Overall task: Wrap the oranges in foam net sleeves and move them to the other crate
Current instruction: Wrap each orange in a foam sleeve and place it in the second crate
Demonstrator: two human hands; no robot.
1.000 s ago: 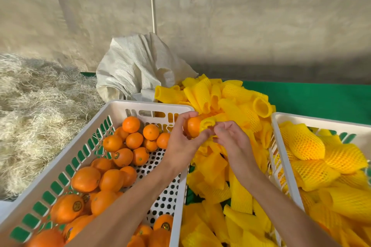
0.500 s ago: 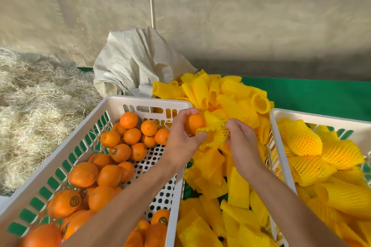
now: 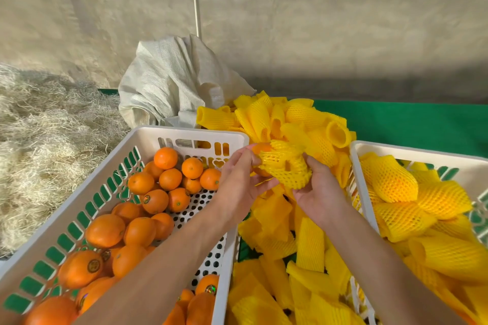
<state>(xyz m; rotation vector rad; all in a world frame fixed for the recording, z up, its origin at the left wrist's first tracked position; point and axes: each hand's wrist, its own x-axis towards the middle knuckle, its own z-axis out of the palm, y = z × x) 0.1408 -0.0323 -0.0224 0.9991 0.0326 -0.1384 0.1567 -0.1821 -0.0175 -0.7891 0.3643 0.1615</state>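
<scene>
Between the two crates I hold an orange (image 3: pixel 260 147) that sits mostly inside a stretched yellow foam net sleeve (image 3: pixel 284 166). My left hand (image 3: pixel 241 179) grips the orange and the sleeve's left end. My right hand (image 3: pixel 318 192) holds the sleeve from below and the right, fingers curled round it. The white crate on the left (image 3: pixel 148 140) holds several bare oranges (image 3: pixel 155 200). The white crate on the right (image 3: pixel 412 153) holds several oranges wrapped in yellow sleeves (image 3: pixel 390 182).
A heap of loose yellow foam sleeves (image 3: pixel 285 258) fills the gap between the crates and piles up behind them. A white woven sack (image 3: pixel 169 82) stands behind the left crate. Straw (image 3: pixel 45 145) lies at the left. Green cloth (image 3: pixel 409 124) lies at the back right.
The sleeve, bunched beside the bare orange a second ago, is now stretched over most of it. My right hand has dropped under the sleeve and both hands have drifted slightly right.
</scene>
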